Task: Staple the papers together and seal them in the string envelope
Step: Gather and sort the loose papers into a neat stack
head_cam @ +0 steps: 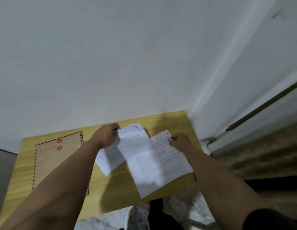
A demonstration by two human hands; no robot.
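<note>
Plain white wall, small yellow wooden table (121, 185) pushed into the corner, marbled floor showing below it. So we're at the very start of this one imo: still gathering the sheets, nothing stapled yet.

Left hand (106, 137) is curled round the top corner of the sheet marked 1 (139, 156), pinching it at the far edge. That sheet lies slanted between the two hands and laps over the others. Right hand (181, 142) has its fingers curled on the top corner of the sheet marked with a 4 or so (171, 158), looks like a pinch, with another numbered page peeking just under its fingertips. A third sheet (109, 160) sticks out under the left wrist, toward the person. The whole lot is fanned out, edges nowhere near lined up.

String envelope (56, 161) lies flat to the outside of the left forearm, well apart from the papers, its two red button discs (59, 144) at the far end. Flap looks closed, but I can't tell if the string is wound.

No stapler anywhere in view, so no idea where that is.

Next move as I see it: pull the sheets into one stack, in number order, and square the top edges before any stapling. Loose paper slides, so that needs both hands.
</note>
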